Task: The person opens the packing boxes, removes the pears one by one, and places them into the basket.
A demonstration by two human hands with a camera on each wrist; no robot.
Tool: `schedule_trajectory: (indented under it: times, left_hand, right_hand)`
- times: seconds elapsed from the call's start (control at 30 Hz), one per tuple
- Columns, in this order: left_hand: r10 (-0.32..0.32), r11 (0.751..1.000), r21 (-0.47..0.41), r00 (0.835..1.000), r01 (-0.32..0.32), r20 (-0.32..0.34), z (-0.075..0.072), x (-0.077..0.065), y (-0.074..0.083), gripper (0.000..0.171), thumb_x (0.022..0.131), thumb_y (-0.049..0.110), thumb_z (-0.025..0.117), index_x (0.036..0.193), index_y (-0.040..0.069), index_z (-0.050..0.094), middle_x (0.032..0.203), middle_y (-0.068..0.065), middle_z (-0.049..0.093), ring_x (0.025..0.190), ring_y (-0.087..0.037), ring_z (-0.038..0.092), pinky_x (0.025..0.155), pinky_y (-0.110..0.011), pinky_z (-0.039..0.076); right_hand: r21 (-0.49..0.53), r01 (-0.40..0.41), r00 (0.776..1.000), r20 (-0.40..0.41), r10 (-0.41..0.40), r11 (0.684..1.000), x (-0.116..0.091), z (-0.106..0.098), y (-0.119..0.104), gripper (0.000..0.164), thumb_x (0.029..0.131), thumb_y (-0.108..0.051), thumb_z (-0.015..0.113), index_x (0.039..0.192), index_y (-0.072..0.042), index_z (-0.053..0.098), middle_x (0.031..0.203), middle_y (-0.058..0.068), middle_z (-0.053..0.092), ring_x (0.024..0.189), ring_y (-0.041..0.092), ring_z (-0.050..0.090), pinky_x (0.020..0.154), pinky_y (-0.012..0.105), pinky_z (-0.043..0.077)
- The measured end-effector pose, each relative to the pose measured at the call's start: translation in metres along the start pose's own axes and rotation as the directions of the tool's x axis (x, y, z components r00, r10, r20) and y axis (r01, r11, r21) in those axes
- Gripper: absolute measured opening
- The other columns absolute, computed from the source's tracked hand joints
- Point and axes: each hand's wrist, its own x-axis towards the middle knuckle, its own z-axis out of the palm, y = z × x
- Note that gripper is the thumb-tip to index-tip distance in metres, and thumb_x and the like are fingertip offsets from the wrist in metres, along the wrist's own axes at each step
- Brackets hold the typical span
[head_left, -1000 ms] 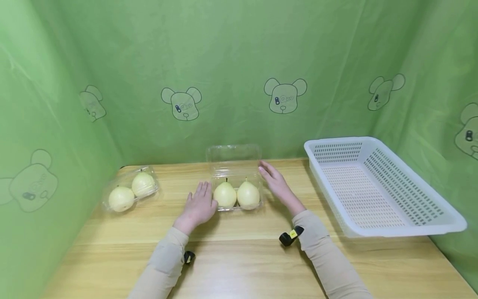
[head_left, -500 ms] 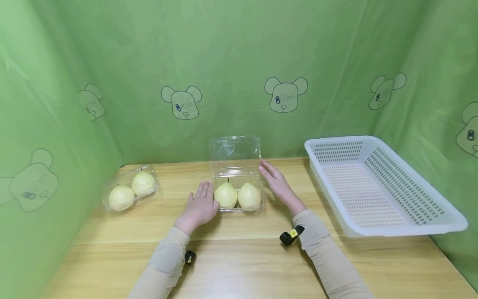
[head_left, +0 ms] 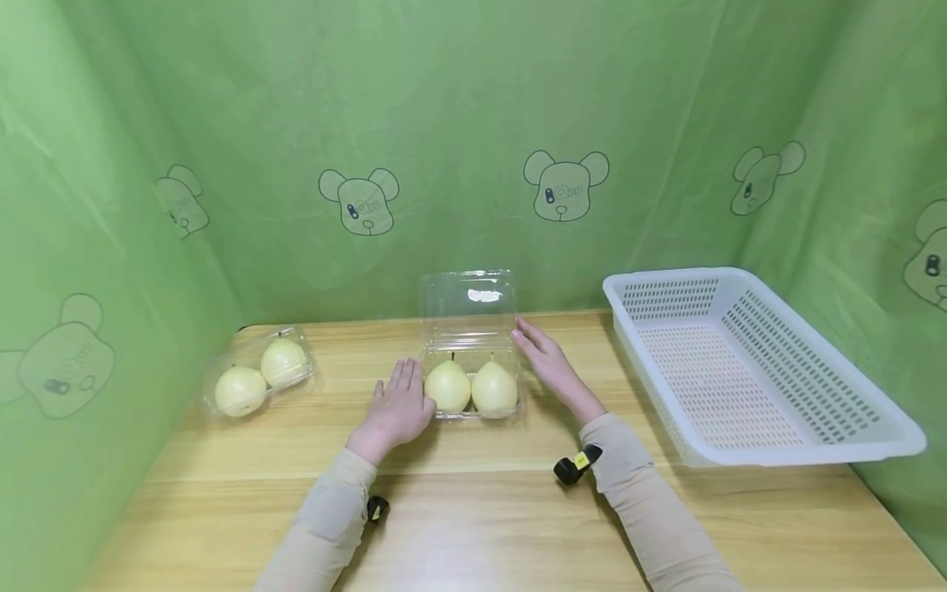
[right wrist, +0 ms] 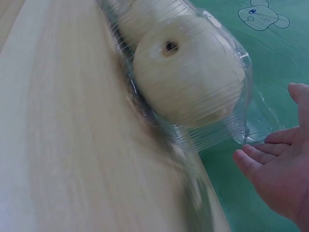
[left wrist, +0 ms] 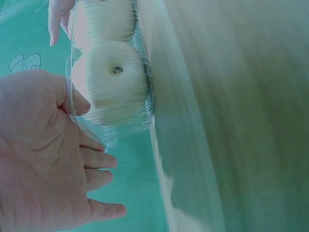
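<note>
A clear plastic clamshell box (head_left: 469, 308) stands in the middle of the table, its lid raised at the back. Two pale yellow pears, a left pear (head_left: 447, 388) and a right pear (head_left: 494, 390), sit side by side in its base. My left hand (head_left: 394, 413) lies along the box's left side, fingers extended; in the left wrist view its thumb (left wrist: 79, 104) meets the box's edge. At the right rear corner is my right hand (head_left: 551, 362), its fingers straight and close to the hinge side. Whether the right fingertips touch the plastic is hard to tell.
Another clear box (head_left: 299, 341) holding two pears (head_left: 241, 391) rests at the table's left. A white perforated basket (head_left: 814, 456) occupies the right side. Green curtains (head_left: 459, 115) hang behind and along both sides of the wooden table (head_left: 473, 510).
The box lid has swung from leaning far back to standing more upright. The box and pears have shifted very slightly right. Both hands have hardly moved.
</note>
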Motion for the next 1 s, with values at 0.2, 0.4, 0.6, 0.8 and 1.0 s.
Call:
schedule_trajectory:
  times: [0.2,0.4,0.6,0.8,1.0]
  left_hand:
    - [0.006,1.0,-0.002,1.0,-0.006,-0.003,-0.001,-0.0009,0.0007,0.068,0.101,0.034,0.031,0.154,-0.002,0.012,0.163,-0.019,0.011,0.153,-0.034,0.006,0.122,-0.06,0.012]
    - [0.006,1.0,-0.003,1.0,-0.006,-0.007,-0.0008,-0.0005,0.0003,0.068,0.101,0.035,0.03,0.154,-0.002,0.012,0.163,-0.019,0.011,0.153,-0.034,0.006,0.122,-0.059,0.012]
    - [0.005,1.0,-0.012,1.0,-0.005,-0.006,-0.0005,-0.001,0.0008,0.068,0.1,0.034,0.03,0.154,-0.002,0.012,0.163,-0.019,0.011,0.153,-0.034,0.006,0.122,-0.06,0.012]
    - [-0.006,1.0,-0.01,1.0,0.006,0.001,0.0,0.0,0.0004,0.069,0.099,0.035,0.03,0.155,-0.001,0.012,0.164,-0.018,0.011,0.153,-0.033,0.006,0.122,-0.06,0.012]
    - [0.0,1.0,-0.009,1.0,0.0,-0.006,-0.0005,-0.0008,0.0011,0.069,0.099,0.034,0.031,0.155,-0.001,0.013,0.163,-0.018,0.012,0.153,-0.034,0.007,0.122,-0.06,0.013]
  right_hand:
    - [-0.014,-0.006,1.0,0.005,0.007,1.0,-0.0007,0.0003,0.0016,0.071,0.102,-0.05,0.037,0.154,-0.004,0.022,0.161,0.016,0.022,0.149,0.038,0.022,0.122,0.053,0.018]
    - [-0.016,-0.022,1.0,0.006,0.022,1.0,-0.0019,0.0008,0.0015,0.072,0.101,-0.051,0.036,0.154,-0.003,0.023,0.161,0.017,0.022,0.148,0.039,0.023,0.122,0.054,0.019]
    - [0.002,-0.021,1.0,0.008,0.021,1.0,-0.0019,0.0014,0.0007,0.071,0.102,-0.048,0.038,0.153,-0.002,0.024,0.161,0.018,0.023,0.148,0.04,0.024,0.122,0.053,0.019]
    - [0.006,-0.023,1.0,0.008,0.023,1.0,-0.0014,0.0022,0.0028,0.068,0.102,-0.046,0.039,0.153,-0.003,0.025,0.16,0.018,0.025,0.147,0.038,0.026,0.122,0.051,0.022]
    - [-0.008,-0.041,0.999,0.018,0.041,0.999,-0.0013,0.0024,0.0035,0.071,0.102,-0.049,0.038,0.153,-0.002,0.024,0.161,0.019,0.023,0.148,0.039,0.024,0.122,0.051,0.019]
